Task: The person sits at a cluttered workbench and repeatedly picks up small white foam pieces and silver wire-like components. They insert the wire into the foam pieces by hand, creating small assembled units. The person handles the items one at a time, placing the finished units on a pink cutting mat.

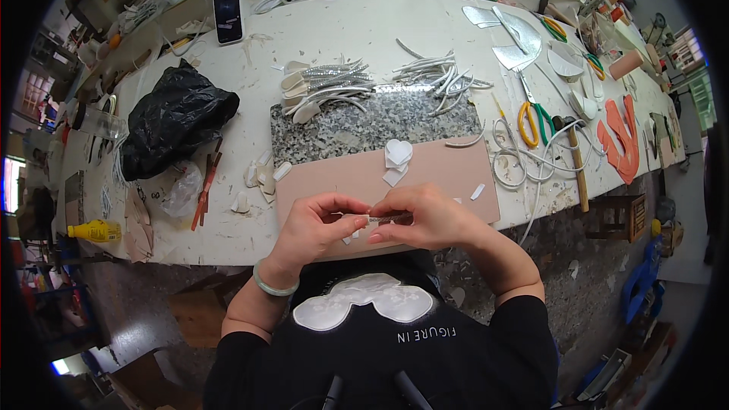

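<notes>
Over the near edge of a pinkish-beige board (342,181), my left hand (317,224) and my right hand (429,216) meet, fingers pinched. Between them runs a short, thin silvery-grey strip (386,219), partly covered by the fingers. Small white pieces lie under the hands. Just beyond is a little stack of white rounded cut-outs (398,154). A speckled granite slab (342,135) adjoins the board. At its far side lie a bundle of glittery silver strips with beige rounded ends (323,83) and a loose pile of silver cords (444,76).
To the left sit a black plastic bag (178,118), red-handled tool (205,193) and yellow bottle (95,231). A phone (228,14) lies at the back. Rightward are scissors (535,118), a coiled white cord (510,171), a hammer (579,171) and red-orange cut pieces (621,140).
</notes>
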Motion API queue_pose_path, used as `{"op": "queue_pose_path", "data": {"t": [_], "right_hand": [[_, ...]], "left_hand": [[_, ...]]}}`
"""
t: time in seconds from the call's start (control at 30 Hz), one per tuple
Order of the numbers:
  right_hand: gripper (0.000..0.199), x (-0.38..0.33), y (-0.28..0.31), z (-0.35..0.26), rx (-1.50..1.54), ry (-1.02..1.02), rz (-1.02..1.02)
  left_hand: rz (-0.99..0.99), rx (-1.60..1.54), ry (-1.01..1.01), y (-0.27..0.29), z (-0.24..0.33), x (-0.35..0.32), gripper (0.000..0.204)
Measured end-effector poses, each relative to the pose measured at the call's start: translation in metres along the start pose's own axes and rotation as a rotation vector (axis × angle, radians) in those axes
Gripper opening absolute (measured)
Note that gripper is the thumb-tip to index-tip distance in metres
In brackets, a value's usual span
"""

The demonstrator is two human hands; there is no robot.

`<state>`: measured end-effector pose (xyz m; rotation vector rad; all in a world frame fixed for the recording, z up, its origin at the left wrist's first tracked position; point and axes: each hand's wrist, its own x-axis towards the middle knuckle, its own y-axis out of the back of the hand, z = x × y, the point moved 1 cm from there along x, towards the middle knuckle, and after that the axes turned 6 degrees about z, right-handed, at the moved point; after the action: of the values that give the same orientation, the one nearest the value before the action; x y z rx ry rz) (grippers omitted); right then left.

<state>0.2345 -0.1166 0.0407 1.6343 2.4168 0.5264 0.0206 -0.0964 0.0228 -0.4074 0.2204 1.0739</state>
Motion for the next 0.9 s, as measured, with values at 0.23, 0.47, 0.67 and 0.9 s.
{"op": "queue_pose_path", "data": {"t": [0.23, 0.47, 0.67, 0.9], "right_hand": [[0.024, -0.004, 0.001, 0.004, -0.114, -0.034, -0.04], [0.024, -0.015, 0.002, 0.011, 0.034, -0.055, 0.012], [0.017, -0.032, 0.012, 0.015, 0.114, 0.045, 0.12], [0.009, -0.055, 0.036, 0.002, 0.111, 0.05, 0.252]], "left_hand": [[-0.073, 0.123, -0.121, -0.005, 0.0, -0.001, 0.038], [-0.147, 0.221, -0.135, -0.014, 0.011, 0.003, 0.038], [-0.154, 0.073, 0.068, -0.02, 0.023, 0.025, 0.035], [0.013, 0.797, -0.548, -0.019, 0.021, 0.11, 0.031]]}}
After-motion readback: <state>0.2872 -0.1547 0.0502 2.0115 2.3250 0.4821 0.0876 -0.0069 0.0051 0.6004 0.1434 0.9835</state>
